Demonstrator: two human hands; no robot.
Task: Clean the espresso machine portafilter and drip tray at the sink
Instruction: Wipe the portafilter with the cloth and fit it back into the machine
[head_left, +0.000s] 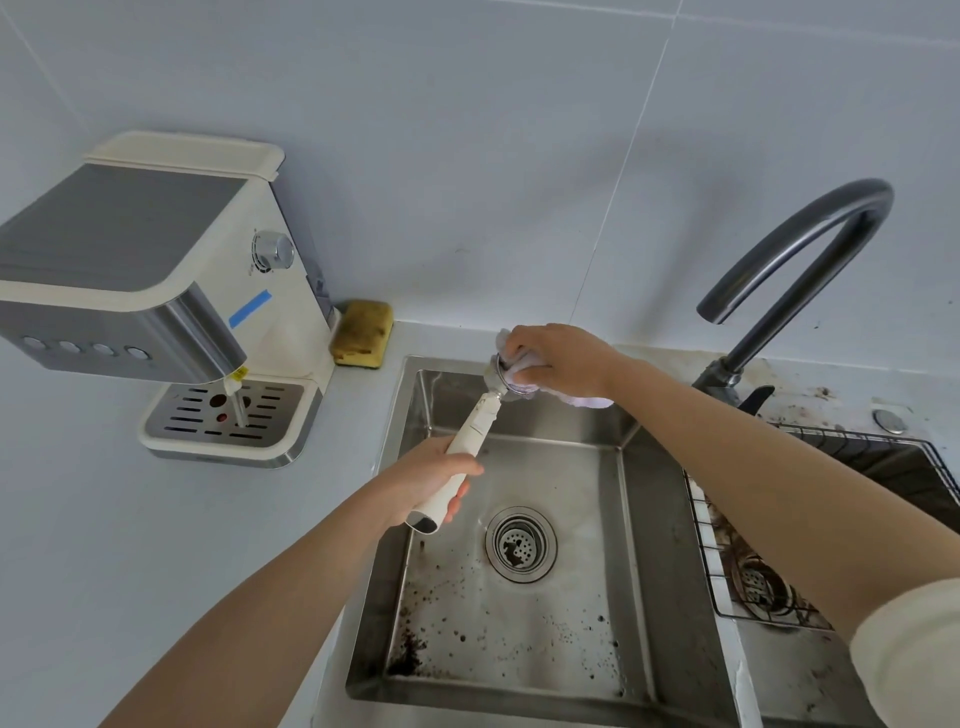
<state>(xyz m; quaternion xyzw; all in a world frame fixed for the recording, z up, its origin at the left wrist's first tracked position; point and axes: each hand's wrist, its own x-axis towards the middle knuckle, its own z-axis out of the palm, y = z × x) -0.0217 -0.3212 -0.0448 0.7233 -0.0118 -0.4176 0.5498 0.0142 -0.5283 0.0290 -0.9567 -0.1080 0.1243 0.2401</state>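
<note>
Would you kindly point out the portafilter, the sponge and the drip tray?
portafilter (475, 430): head view, on its white handle.
sponge (363, 332): head view, on its yellow face.
drip tray (275, 410): head view, on its slotted metal grate.

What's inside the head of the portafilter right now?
A pale cloth, gripped by the right hand, is pressed into the metal head of the portafilter. Cloth and hand cover the inside, so any leftover grounds cannot be seen.

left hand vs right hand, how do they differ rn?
The left hand wraps the white handle of the portafilter; right hand clutches a pale cloth against its metal head. The left hand sits nearer the camera, right hand farther back. Both work the same portafilter over the sink.
</note>
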